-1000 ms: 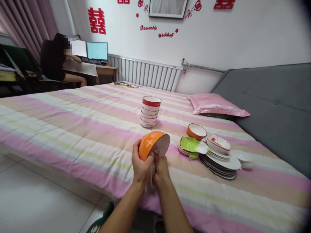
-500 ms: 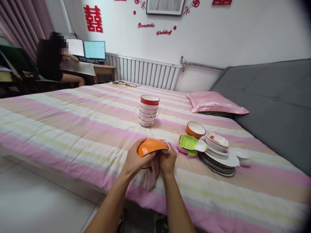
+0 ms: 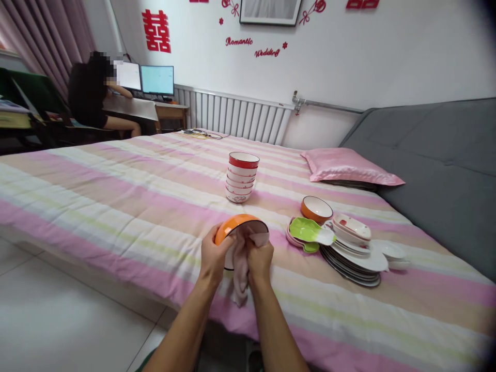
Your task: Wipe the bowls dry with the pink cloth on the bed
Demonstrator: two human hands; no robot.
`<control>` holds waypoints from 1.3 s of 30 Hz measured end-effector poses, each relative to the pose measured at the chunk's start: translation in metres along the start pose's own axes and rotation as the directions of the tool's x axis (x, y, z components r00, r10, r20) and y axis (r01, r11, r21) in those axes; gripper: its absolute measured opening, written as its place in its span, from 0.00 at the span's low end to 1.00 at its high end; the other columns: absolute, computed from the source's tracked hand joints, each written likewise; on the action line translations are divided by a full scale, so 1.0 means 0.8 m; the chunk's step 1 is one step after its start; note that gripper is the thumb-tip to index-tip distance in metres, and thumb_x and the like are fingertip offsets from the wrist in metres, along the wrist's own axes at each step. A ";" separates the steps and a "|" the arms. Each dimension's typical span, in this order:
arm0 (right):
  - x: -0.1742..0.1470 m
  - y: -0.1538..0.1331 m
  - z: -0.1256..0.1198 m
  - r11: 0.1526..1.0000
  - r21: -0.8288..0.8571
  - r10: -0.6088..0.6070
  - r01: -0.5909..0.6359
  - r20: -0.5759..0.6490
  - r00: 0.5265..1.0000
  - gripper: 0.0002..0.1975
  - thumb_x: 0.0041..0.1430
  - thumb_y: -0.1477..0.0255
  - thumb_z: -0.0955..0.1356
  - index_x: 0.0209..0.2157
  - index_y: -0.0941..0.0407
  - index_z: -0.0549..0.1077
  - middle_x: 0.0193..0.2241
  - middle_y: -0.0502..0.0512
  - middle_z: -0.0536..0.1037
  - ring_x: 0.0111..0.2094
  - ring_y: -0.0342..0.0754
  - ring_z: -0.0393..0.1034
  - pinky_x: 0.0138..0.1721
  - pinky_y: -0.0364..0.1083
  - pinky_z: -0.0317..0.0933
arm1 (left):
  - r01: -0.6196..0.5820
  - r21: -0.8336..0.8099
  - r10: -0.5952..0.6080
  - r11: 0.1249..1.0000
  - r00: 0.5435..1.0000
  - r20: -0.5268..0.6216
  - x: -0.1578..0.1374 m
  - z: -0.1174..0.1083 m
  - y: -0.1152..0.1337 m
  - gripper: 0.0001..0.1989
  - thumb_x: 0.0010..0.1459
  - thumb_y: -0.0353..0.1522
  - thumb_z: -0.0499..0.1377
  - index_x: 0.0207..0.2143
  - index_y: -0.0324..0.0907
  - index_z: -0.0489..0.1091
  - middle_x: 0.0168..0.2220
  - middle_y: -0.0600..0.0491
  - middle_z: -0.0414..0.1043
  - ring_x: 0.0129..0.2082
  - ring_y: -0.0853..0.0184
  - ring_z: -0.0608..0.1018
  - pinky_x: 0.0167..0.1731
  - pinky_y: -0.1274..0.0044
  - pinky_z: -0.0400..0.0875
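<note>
My left hand point(image 3: 212, 254) grips the left rim of an orange bowl point(image 3: 232, 225) with a white inside and a dark edge. The bowl is tilted on its side, its opening turned toward me and to the right. In my right hand point(image 3: 260, 261) is a bunched pale pink cloth point(image 3: 241, 268), pressed at the inside of the bowl near its right rim. The cloth's lower end hangs down over the bed's front part. My right fingertips are partly hidden by the cloth.
On the striped bed point(image 3: 147, 206) stand a stack of bowls point(image 3: 241, 178), another orange bowl point(image 3: 315, 209), a green leaf-shaped dish point(image 3: 306, 230) and stacked plates point(image 3: 352, 268). A pink pillow point(image 3: 351, 164) lies by the grey headboard point(image 3: 434, 155). A person point(image 3: 87, 95) sits at a desk.
The bowl has turned so that its inside now faces me more. My right hand with the cloth has moved from the outer right rim to the inside. The view has shifted slightly left.
</note>
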State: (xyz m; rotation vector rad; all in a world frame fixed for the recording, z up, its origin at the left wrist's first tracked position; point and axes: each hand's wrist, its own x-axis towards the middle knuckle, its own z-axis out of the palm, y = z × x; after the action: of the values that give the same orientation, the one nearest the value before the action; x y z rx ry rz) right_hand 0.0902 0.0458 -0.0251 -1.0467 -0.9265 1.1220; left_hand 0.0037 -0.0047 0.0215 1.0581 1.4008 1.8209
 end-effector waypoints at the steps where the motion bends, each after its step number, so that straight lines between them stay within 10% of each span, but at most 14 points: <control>1: -0.002 0.002 0.003 1.000 0.002 0.028 -0.028 -0.015 0.999 0.13 0.41 0.69 0.71 0.30 0.61 0.77 0.29 0.57 0.80 0.31 0.50 0.73 0.31 0.45 0.66 | -0.001 -0.011 0.001 1.000 1.000 -0.009 -0.001 0.001 0.000 0.21 0.45 0.36 0.59 0.42 0.36 0.71 0.37 0.50 0.74 0.39 0.60 0.74 0.41 0.72 0.69; 39: -0.025 0.005 0.019 0.977 0.038 0.210 -0.212 0.039 0.977 0.16 0.38 0.67 0.73 0.30 0.63 0.75 0.25 0.55 0.78 0.27 0.48 0.70 0.28 0.43 0.64 | 0.091 -0.196 -0.131 0.976 0.971 -0.201 -0.007 0.008 0.005 0.17 0.43 0.35 0.61 0.37 0.37 0.71 0.33 0.53 0.73 0.33 0.64 0.74 0.34 0.76 0.67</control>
State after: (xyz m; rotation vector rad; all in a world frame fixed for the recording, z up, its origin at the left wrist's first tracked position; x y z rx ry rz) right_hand 0.0710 0.0293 -0.0261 -1.1135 -0.8294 1.3339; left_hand 0.0121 -0.0068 0.0248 0.6926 1.3496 1.9826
